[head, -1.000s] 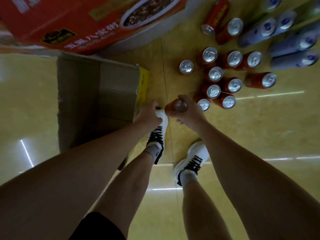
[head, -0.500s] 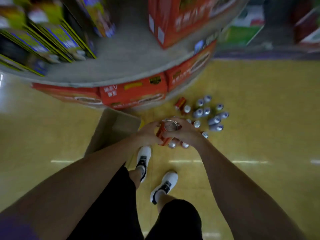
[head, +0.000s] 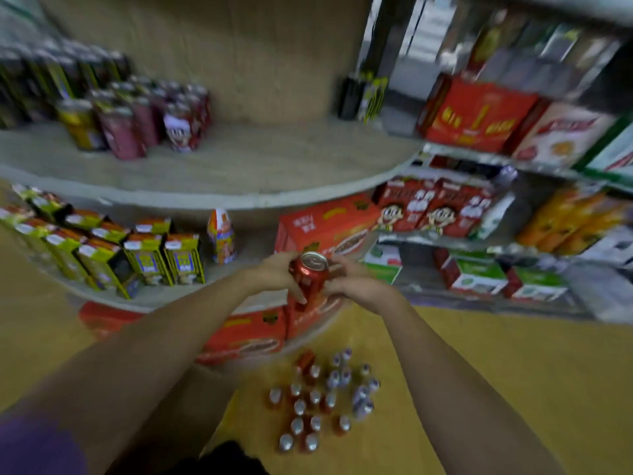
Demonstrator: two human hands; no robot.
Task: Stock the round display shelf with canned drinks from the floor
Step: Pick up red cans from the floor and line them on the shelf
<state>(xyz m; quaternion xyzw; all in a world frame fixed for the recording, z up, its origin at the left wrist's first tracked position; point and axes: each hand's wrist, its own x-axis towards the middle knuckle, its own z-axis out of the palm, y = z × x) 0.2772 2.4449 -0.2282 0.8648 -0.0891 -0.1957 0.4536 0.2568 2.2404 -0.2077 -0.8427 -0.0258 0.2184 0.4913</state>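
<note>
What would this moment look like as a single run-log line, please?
phase: carry to shelf | left hand: grips red can | right hand: grips same can | round shelf: space free | floor cans: remaining

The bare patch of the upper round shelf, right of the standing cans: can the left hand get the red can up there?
Probably yes: nothing stands between the left hand, gripping the red can, and the upper round shelf.

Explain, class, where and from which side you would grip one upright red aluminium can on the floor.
Grip an outer upright red aluminium can around its round side wall, just below the silver lid, reaching down from above. The floor cluster stands tightly packed, so only tops and outer sides look free; the near edge seems easiest.
</note>
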